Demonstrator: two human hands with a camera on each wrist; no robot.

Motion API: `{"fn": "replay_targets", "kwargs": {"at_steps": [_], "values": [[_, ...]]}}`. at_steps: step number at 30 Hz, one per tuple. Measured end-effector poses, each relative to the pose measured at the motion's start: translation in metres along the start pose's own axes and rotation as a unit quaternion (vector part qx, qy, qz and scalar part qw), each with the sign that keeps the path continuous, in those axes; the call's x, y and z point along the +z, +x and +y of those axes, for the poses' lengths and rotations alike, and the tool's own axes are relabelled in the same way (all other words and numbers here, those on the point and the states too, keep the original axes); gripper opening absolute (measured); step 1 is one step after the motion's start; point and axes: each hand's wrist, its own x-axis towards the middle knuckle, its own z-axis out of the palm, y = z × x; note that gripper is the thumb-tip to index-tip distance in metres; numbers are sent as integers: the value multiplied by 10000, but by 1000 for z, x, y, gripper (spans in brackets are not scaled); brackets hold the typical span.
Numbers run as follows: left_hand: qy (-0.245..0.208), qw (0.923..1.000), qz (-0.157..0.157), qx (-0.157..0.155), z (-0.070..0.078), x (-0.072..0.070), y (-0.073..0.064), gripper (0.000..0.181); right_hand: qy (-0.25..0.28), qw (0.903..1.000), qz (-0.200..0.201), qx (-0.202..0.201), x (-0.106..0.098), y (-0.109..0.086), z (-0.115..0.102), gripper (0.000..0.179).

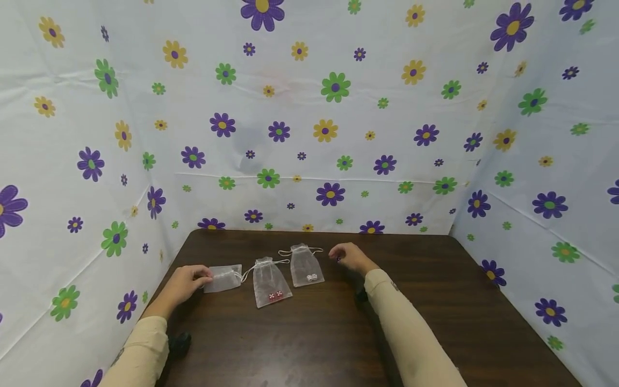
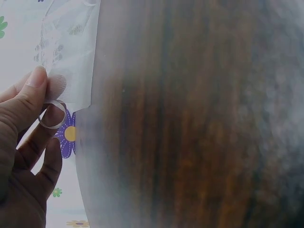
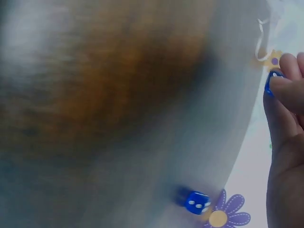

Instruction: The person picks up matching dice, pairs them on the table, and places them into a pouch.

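Note:
Between thumb and fingers, my left hand (image 1: 182, 285) pinches the edge of a sheer white drawstring pouch (image 1: 224, 282), which lies sideways at the left of the table. A ribbon loop (image 2: 60, 124) hangs by those fingers in the left wrist view. At the back right, my right hand (image 1: 352, 257) pinches a blue die (image 3: 269, 84) with white pips. A second blue die (image 3: 195, 203) rests on the table below that hand in the right wrist view. No dice show in the pouch at my left hand.
Two more sheer pouches lie between the hands: one (image 1: 268, 277) holds red dice (image 1: 275, 295), the other (image 1: 303, 260) white dice (image 1: 311, 277). The dark wooden table (image 1: 290, 344) meets a flower-patterned cloth (image 1: 300, 204) at the back and sides.

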Motion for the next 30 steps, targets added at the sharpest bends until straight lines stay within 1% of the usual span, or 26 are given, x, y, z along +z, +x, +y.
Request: {"fn": "replay_targets", "kwargs": {"at_steps": [3,6,12,17,20,23,28,30], "values": [[3,10000,-34,-39,-1,-1,-1,7,-2,9994,-342,-98,6,-4,3,36],[4,10000,-53,-40,-2,-1,-2,7,79,9982,-560,-191,10,-8,4,37],[-33,10000,-44,-48,-2,-1,-3,8,160,9976,-584,-324,11,-13,3,39],[-48,10000,-63,15,0,0,-2,7,200,9967,-711,-327,8,-16,3,37],[-44,10000,-46,16,0,1,-2,7,233,9962,-804,-249,2,-18,0,36],[-24,10000,-21,0,0,1,-1,7,391,9968,-695,-106,-6,-19,-1,34],[-3,10000,-14,-2,1,2,0,8,697,9975,-69,52,-22,-26,9,29],[4,10000,-12,-21,2,2,1,8,763,9968,153,194,-28,-32,15,28]]}}
